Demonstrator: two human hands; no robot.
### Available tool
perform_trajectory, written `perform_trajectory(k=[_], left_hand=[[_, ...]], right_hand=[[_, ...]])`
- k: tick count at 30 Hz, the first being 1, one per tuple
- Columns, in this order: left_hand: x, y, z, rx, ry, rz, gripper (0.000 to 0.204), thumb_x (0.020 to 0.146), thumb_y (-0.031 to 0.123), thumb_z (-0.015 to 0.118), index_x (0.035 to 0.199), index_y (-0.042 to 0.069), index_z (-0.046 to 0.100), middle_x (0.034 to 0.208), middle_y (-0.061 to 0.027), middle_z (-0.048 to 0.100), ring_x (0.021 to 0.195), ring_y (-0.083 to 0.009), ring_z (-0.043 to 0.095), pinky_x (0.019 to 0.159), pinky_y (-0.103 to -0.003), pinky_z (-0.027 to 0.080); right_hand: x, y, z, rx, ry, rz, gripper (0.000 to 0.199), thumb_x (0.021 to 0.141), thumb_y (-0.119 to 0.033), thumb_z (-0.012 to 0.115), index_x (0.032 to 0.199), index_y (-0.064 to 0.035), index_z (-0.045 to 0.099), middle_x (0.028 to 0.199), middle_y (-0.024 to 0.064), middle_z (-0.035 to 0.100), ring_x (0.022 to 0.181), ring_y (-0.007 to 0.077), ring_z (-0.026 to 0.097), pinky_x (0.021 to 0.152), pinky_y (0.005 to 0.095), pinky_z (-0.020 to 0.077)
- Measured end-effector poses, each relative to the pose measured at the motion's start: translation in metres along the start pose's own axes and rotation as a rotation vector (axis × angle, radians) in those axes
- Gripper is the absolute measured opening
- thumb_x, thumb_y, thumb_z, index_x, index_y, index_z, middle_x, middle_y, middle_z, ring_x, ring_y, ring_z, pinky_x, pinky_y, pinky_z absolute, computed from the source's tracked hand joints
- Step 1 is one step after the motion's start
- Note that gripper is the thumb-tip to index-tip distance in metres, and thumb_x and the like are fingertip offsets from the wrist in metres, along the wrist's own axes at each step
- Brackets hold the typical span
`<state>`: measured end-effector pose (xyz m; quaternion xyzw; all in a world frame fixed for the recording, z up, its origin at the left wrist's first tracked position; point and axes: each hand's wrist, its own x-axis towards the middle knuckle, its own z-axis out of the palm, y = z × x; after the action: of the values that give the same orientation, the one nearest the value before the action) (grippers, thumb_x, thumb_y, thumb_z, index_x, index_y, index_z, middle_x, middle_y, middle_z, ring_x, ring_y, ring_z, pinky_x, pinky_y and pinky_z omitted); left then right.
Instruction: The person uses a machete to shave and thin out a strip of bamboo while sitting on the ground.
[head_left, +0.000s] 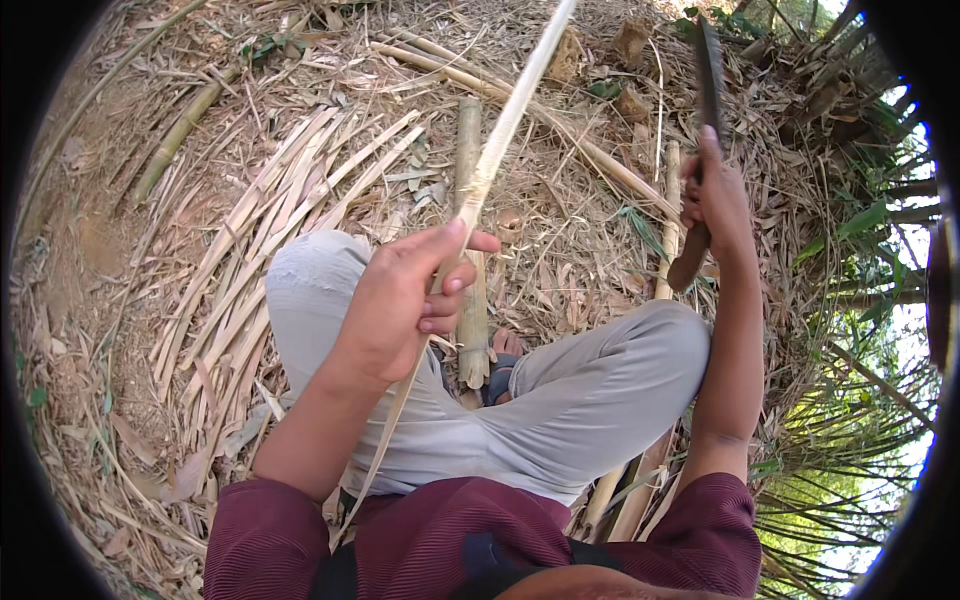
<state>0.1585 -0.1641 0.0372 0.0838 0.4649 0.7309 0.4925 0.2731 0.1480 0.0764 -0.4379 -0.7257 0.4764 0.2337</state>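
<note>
My left hand is closed round a long, pale bamboo strip, its index finger reaching out to the right. The strip slants from beside my left hip up past the top of the picture, its surface rough just above my fingers. Out to the right, my right hand grips the wooden handle of a long, dark-bladed knife. The blade points up and away from me, apart from the strip, with my thumb along its base. Below the strip, a bamboo pole lies on the ground between my legs.
A pile of split bamboo strips lies left of my knee. Longer bamboo poles cross the leaf-covered ground ahead. Another green-brown bamboo length lies at the far left. Green bamboo growth edges the right side.
</note>
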Motion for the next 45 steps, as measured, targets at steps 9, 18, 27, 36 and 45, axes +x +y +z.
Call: perform_trajectory(k=[9, 18, 27, 36, 45], left_hand=[[0.014, 0.007, -0.007, -0.304, -0.239, -0.123, 0.048, 0.105, 0.038, 0.036, 0.122, -0.003, 0.054, 0.069, 0.0042, 0.04, 0.052, -0.0024, 0.03, 0.045, -0.018, 0.029], [0.021, 0.01, -0.006, -0.246, -0.307, -0.144, 0.032, 0.103, 0.029, 0.04, 0.1, 0.002, 0.057, 0.072, 0.0022, 0.045, 0.054, -0.005, 0.034, 0.049, -0.021, 0.028], [0.024, 0.005, 0.002, -0.376, -0.553, -0.276, 0.032, 0.101, 0.036, 0.048, 0.101, 0.005, 0.051, 0.075, 0.0018, 0.044, 0.045, -0.0034, 0.037, 0.04, -0.018, 0.029], [0.027, 0.007, 0.0, -0.292, -0.533, -0.191, 0.032, 0.096, 0.031, 0.059, 0.11, 0.002, 0.055, 0.072, 0.0034, 0.047, 0.047, 0.0001, 0.035, 0.041, -0.017, 0.025], [0.021, -0.003, 0.019, -0.225, -0.345, -0.151, 0.024, 0.096, 0.028, 0.06, 0.098, 0.005, 0.053, 0.065, 0.0043, 0.036, 0.044, -0.0025, 0.024, 0.039, -0.02, 0.018]], right_hand=[[-0.048, -0.009, 0.043, -0.173, -0.228, -0.553, 0.06, 0.099, -0.054, 0.046, 0.091, 0.0005, 0.07, 0.055, -0.0005, 0.045, 0.051, 0.0139, 0.047, 0.047, 0.0337, 0.0346], [-0.071, -0.011, 0.067, -0.568, -0.156, -1.081, 0.058, 0.08, -0.059, 0.07, 0.068, -0.003, 0.058, 0.059, 0.0117, 0.057, 0.05, 0.0294, 0.059, 0.048, 0.0396, 0.0452], [-0.057, 0.0, 0.057, -0.515, -0.142, -1.236, 0.064, 0.073, -0.068, 0.07, 0.069, -0.0051, 0.057, 0.059, 0.0101, 0.056, 0.048, 0.0277, 0.058, 0.046, 0.0373, 0.0453], [-0.059, -0.002, 0.053, -0.512, 0.046, -1.4, 0.069, 0.065, -0.075, 0.07, 0.069, -0.0076, 0.055, 0.058, 0.0051, 0.051, 0.045, 0.0218, 0.056, 0.043, 0.0329, 0.0438], [-0.063, -0.003, 0.053, -0.582, 0.111, -1.352, 0.071, 0.066, -0.076, 0.067, 0.068, -0.0065, 0.053, 0.058, 0.0051, 0.05, 0.046, 0.0216, 0.055, 0.045, 0.0316, 0.0451]])
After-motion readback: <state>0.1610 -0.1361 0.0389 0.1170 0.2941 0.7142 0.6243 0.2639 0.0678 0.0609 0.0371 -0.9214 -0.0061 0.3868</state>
